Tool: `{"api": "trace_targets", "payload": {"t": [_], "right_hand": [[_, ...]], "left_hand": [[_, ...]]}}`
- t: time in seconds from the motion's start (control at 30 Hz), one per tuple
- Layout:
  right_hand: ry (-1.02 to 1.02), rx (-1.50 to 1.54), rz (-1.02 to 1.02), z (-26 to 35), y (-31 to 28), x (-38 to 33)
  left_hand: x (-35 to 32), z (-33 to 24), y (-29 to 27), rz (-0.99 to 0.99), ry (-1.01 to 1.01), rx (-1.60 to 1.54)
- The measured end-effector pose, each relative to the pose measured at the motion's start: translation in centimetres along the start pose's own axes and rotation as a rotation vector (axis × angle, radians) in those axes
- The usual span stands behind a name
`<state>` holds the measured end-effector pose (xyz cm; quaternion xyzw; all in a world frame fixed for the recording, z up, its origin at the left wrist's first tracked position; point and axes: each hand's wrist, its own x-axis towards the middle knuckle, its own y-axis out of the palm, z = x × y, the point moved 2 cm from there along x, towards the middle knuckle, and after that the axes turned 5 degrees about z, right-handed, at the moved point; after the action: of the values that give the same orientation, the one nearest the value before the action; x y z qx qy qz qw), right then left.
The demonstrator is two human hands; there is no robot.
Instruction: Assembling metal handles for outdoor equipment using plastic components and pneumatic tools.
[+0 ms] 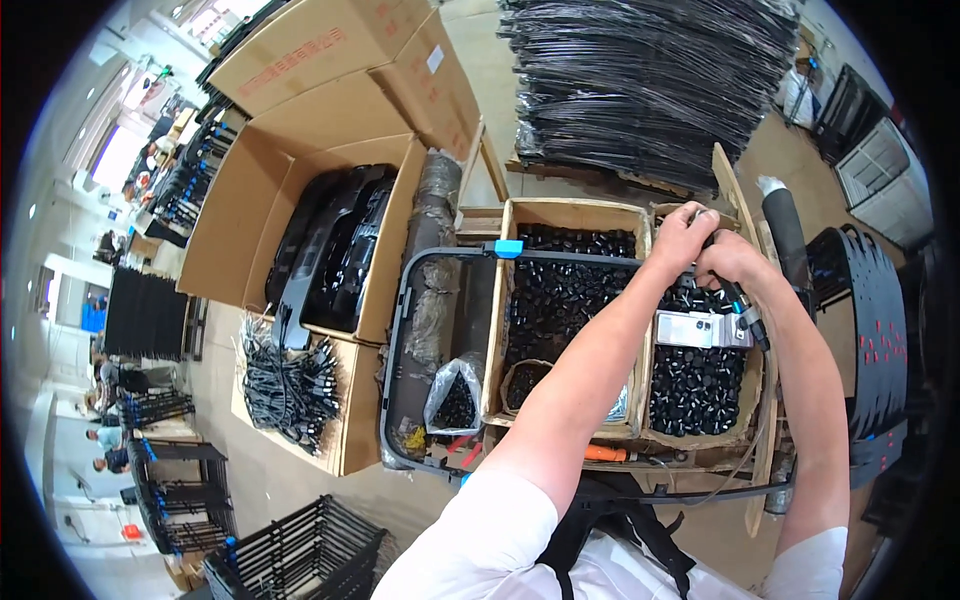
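Presently, one black rectangular frame (392,350) is lying across wooden bins, its far bar running toward the hands and bearing a blue clip (509,249). Left hand (683,238): fingers are curling inward just beside the right; what they are holding, one cannot tell. Right hand (734,259): fingers are bending closed, with a dark tool (743,308) protruding beneath; whether they are gripping it, one cannot tell. Below the hands, a silver phone-like device (690,329) is resting above small black caps (695,390). Further left, small black parts (555,300) are filling a larger bin; a clear bag (453,400) is sitting inside the frame's outline; an orange-handled tool (606,454) is lying near the near bar.
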<state>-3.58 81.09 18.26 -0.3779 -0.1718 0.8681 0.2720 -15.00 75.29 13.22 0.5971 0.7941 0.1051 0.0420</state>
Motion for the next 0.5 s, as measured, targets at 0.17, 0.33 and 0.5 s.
{"api": "trace_targets", "payload": {"t": [0.17, 0.33, 0.5], "right_hand": [[0.017, 0.013, 0.037, 0.4, -0.2, -0.2], [0.059, 0.051, -0.006, 1.3, 0.2, -0.9], [-0.029, -0.141, -0.053, 4.8, 2.3, -6.6]], "left_hand": [[-0.1, -0.6, 0.1, 0.019, 0.034, -0.043], [0.0, -1.2, -0.2, 0.01, 0.037, -0.032], [-3.1, -3.0, -0.4, -0.003, 0.116, -0.009]]}}
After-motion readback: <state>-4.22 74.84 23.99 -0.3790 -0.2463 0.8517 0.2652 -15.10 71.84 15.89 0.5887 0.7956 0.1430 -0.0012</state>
